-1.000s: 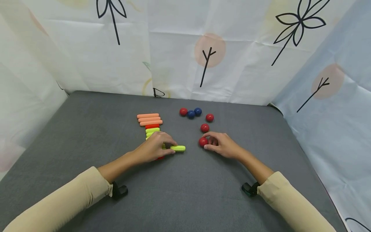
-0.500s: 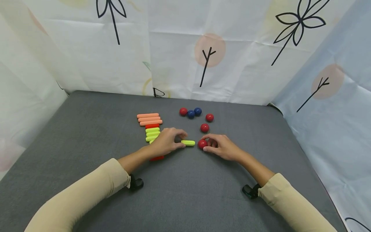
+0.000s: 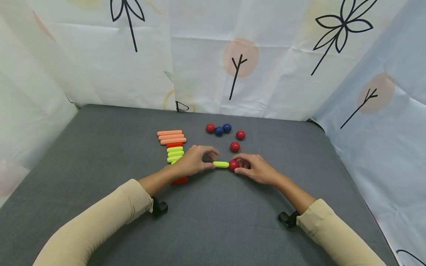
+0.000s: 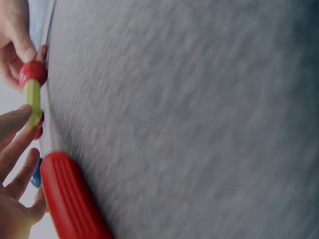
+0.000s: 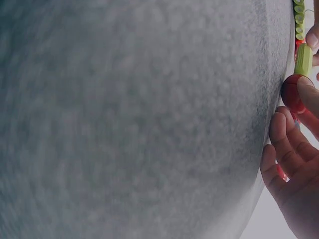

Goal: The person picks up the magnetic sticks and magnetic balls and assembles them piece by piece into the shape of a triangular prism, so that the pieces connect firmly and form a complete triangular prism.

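My left hand pinches the near end of a ribbed yellow-green stick between thumb and finger. The stick's other end meets a red ball, which my right hand holds between thumb and fingers. In the left wrist view the stick and the red ball line up end to end. The right wrist view shows the thumb lying over the ball, with the stick against it.
Left of the hands, a column holds orange sticks, a red stick and yellow-green sticks; another red stick lies nearer. Behind are loose red balls and blue balls. A printed cloth hangs beyond the grey table.
My left hand has moved right, carrying the yellow-green stick from beside the column until it meets the red ball. My right hand stays nearly in place, still holding the ball.
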Action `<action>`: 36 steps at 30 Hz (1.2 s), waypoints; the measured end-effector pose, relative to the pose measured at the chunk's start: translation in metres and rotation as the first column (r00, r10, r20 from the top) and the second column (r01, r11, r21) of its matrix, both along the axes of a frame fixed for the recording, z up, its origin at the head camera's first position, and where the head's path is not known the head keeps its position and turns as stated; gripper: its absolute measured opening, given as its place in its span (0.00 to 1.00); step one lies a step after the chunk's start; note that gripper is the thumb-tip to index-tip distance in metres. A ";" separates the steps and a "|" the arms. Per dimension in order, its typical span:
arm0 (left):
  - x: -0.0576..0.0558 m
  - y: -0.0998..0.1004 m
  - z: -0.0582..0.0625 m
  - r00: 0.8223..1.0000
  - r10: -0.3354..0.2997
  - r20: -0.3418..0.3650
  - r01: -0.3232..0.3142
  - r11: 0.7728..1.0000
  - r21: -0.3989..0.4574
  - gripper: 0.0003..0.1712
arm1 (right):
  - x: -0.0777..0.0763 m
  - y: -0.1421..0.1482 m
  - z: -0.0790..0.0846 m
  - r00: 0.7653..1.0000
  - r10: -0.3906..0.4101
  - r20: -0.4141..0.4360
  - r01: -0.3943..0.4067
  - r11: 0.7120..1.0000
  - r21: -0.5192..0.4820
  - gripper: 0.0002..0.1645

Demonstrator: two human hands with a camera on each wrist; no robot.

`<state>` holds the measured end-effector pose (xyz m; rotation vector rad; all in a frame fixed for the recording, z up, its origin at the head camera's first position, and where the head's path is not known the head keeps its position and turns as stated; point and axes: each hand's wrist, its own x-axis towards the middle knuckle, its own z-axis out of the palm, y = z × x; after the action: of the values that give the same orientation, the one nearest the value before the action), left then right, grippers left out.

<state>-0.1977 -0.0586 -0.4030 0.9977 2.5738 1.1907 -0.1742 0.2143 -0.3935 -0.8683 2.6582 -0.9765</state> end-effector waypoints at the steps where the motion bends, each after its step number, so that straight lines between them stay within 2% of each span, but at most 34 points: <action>1: -0.002 -0.002 0.000 1.000 -0.001 0.014 0.001 1.000 0.014 0.22 | 0.000 0.001 0.000 1.000 -0.002 0.002 0.002 1.000 0.001 0.20; 5: -0.010 -0.007 0.002 0.999 0.018 0.028 -0.020 0.998 0.053 0.20 | -0.001 0.004 0.002 1.000 -0.007 0.017 0.007 1.000 0.002 0.20; 9: -0.019 -0.004 0.004 0.999 0.027 0.039 -0.030 0.996 0.078 0.19 | -0.001 0.007 0.004 1.000 -0.005 0.019 0.005 1.000 -0.002 0.20; 17: -0.036 0.030 0.010 0.997 0.003 0.076 -0.008 0.997 0.072 0.25 | -0.003 0.008 0.002 1.000 0.005 0.016 -0.005 1.000 -0.008 0.21; 22: -0.047 0.051 0.013 0.993 0.023 0.115 -0.030 0.998 0.059 0.29 | -0.003 0.008 0.000 1.000 0.006 0.018 -0.006 1.000 -0.019 0.22; 29: -0.052 0.071 0.015 0.990 0.089 0.105 -0.088 0.996 -0.014 0.30 | -0.003 0.008 0.001 1.000 0.006 0.023 -0.006 1.000 -0.022 0.22; 36: -0.054 0.078 0.015 0.988 0.118 0.098 -0.112 0.992 -0.058 0.25 | -0.004 0.008 0.000 1.000 0.003 0.023 -0.003 1.000 -0.019 0.21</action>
<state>-0.2517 0.0190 -0.3885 0.7671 2.5991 1.1617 -0.1779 0.2220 -0.3931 -0.8588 2.6319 -1.0061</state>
